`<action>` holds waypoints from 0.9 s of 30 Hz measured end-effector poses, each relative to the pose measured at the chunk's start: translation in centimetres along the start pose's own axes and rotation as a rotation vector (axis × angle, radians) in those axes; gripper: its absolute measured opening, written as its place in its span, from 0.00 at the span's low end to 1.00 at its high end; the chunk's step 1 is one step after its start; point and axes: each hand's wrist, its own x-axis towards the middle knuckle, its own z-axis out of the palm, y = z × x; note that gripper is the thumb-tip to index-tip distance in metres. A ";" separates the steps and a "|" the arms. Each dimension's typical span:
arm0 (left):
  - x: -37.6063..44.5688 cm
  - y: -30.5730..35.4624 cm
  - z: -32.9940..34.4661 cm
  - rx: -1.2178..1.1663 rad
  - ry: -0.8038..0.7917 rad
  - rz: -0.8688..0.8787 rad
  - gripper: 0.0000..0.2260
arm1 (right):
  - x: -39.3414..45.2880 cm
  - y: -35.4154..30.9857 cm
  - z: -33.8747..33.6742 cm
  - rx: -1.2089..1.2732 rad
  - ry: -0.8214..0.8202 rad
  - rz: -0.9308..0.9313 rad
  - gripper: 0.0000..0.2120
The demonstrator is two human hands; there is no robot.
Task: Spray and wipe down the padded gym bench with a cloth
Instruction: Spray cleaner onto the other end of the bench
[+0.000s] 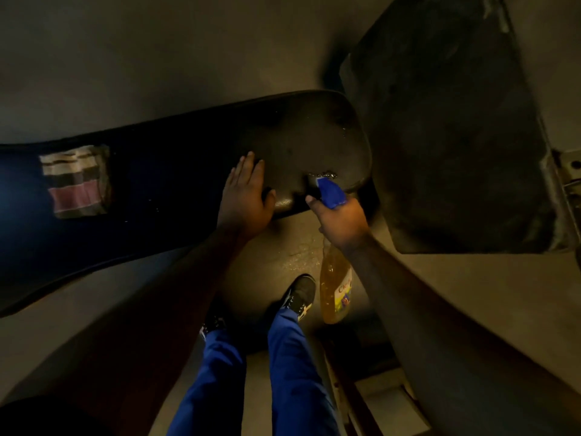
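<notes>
We note the padded bench (176,171) lying directly ahead of both hands, its long axis running crosswise to the arms, from far out past the left hand to a rounded end that stops just beyond the right hand. The left hand (246,193) rests flat on the pad near that rounded end, fingers straight and spread. The right hand (341,220) is wrapped round the neck of the spray bottle (334,284), whose blue trigger head (330,191) points at the pad's near edge, while the amber body hangs down below the wrist; the two hands are apart, with a strip of pad edge between them. Wet beads show on the pad just ahead of the nozzle and further toward the end, so we judge spraying to be the step in hand. The folded striped cloth (77,182) lies on the pad well out beyond the left hand, along the bench's long axis (the left hand is clearly the nearer one for fetching it; the right is occupied). Count: one bench, one bottle, one cloth, two hands. Outward from these: a dark flat mat (446,127) beyond the right hand, and below the hands two shoes and blue trouser legs (292,357) on a floor (298,256) that glistens in one patch.
</notes>
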 end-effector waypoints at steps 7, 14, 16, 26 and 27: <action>-2.4 -5.3 -0.1 0.142 0.013 -0.153 0.32 | 0.5 -3.7 3.2 -0.006 0.101 -0.043 0.13; -2.2 -6.1 -0.7 0.084 -0.048 -0.105 0.32 | -1.8 -4.5 6.0 -0.129 0.016 0.009 0.16; -2.6 -7.0 -1.8 0.014 -0.051 -0.065 0.29 | -2.8 -3.6 7.1 -0.101 -0.055 0.015 0.13; -6.9 -10.4 -2.1 0.161 -0.096 -0.085 0.32 | -6.7 0.2 13.2 -0.117 -0.082 -0.059 0.10; -6.8 -10.4 -2.2 0.166 -0.103 -0.078 0.32 | -6.9 0.1 13.6 -0.114 -0.069 -0.065 0.10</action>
